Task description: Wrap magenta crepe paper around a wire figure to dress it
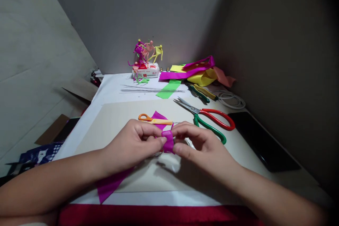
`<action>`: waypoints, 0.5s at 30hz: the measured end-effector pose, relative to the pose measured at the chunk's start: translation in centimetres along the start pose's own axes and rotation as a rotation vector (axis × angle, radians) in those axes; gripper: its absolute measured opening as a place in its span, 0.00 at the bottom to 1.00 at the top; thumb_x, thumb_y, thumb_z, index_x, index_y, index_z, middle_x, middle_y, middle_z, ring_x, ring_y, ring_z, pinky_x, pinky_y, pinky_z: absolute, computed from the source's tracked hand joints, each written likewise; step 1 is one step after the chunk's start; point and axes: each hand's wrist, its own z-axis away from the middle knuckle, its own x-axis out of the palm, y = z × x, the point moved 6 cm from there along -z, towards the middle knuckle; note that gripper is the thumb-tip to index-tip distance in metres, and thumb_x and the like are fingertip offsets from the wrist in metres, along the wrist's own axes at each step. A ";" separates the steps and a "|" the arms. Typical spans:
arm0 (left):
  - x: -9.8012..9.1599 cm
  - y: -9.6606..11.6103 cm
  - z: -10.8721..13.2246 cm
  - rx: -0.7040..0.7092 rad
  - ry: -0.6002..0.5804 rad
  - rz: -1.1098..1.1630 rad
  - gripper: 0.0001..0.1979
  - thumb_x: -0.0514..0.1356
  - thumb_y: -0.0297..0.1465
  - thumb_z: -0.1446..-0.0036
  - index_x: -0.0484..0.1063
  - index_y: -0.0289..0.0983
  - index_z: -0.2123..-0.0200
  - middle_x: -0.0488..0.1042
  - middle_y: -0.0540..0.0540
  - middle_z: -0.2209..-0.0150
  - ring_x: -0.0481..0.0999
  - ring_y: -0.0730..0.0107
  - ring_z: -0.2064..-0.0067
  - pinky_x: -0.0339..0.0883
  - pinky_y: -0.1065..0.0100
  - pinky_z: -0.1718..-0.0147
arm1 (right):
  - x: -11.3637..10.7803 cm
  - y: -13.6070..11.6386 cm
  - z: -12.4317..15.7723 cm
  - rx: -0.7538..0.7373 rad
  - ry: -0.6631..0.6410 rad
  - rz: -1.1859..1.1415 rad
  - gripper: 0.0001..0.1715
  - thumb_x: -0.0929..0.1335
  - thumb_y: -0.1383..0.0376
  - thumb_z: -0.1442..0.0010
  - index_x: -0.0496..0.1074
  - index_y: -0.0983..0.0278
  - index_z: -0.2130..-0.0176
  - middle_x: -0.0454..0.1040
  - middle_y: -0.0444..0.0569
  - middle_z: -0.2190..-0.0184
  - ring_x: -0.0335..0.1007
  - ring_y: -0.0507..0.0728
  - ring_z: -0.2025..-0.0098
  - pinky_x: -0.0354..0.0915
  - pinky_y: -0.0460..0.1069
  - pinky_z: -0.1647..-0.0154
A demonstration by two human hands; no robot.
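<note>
A small folded piece of magenta crepe paper (pixel 167 142) is held between both hands above the work board. The thumb and index finger of my left hand (pixel 137 139) pinch its left side. On its right side, the fingertips and thumb of my right hand (pixel 202 144) close on the edge. Thin wire shows partly behind the fingers. Just beyond the hands lie an orange-handled tool (pixel 156 120), seemingly small scissors, and another magenta paper strip (pixel 158 114). A longer magenta strip (pixel 112 186) lies under my left forearm.
Large scissors (pixel 200 110) with red and green handles lie right of centre. A black phone (pixel 263 141), pliers (pixel 202 93) and a white cable coil (pixel 233 99) sit further right. Behind are straight wires (pixel 153 89), colored paper strips (pixel 193 72) and paper figures (pixel 147 50) on a box (pixel 149 71).
</note>
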 end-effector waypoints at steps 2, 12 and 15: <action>0.2 0.3 0.0 0.004 0.000 -0.027 0.12 0.59 0.35 0.47 0.79 0.33 0.69 0.64 0.52 0.81 0.57 0.77 0.78 0.51 0.74 0.80 | 0.1 0.4 0.0 -0.006 0.074 -0.063 0.07 0.74 0.64 0.50 0.77 0.62 0.67 0.74 0.47 0.65 0.69 0.56 0.59 0.65 0.51 0.56; 1.1 0.2 -0.3 -0.061 -0.084 -0.028 0.13 0.59 0.33 0.48 0.80 0.32 0.65 0.63 0.53 0.82 0.55 0.78 0.78 0.49 0.74 0.80 | -2.4 0.2 -0.3 -0.125 0.269 -0.035 0.02 0.74 0.66 0.50 0.76 0.61 0.72 0.74 0.46 0.67 0.71 0.54 0.63 0.66 0.49 0.60; 1.4 -0.1 -0.5 -0.093 -0.122 -0.055 0.13 0.59 0.32 0.48 0.79 0.31 0.64 0.70 0.49 0.77 0.61 0.77 0.77 0.53 0.74 0.78 | -4.7 0.8 -1.5 0.019 0.271 0.024 0.09 0.72 0.59 0.48 0.75 0.63 0.68 0.76 0.48 0.67 0.71 0.55 0.66 0.65 0.48 0.66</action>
